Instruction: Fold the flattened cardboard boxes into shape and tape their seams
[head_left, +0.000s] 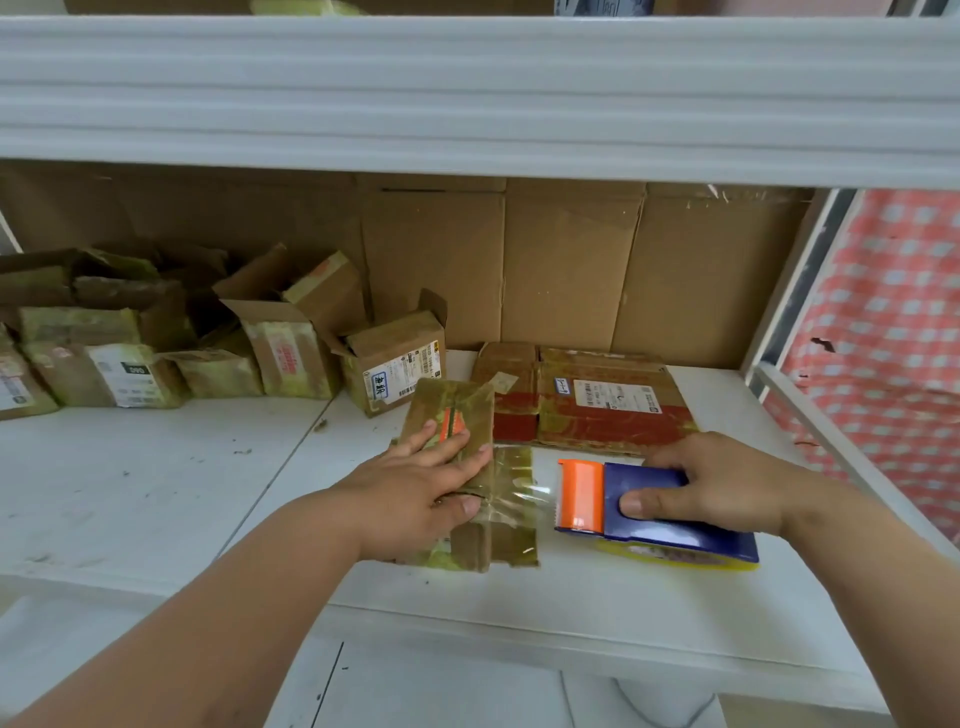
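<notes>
White shelf (156, 467) is carrying everything: a flat carton (597, 410) is lying at the far right, and the box (467, 467) in hand is sitting near centre. Left hand (415, 493) is pressing that box down, fingers straight and slightly spread, thumb pinning the clear tape (519, 493). Right hand (727, 488) is gripping the dispenser (649, 509) just right of the box, fingers curled over it. Keeping the tape taut and centred on the seam, then tearing against the orange blade, should be giving a clean seal.
</notes>
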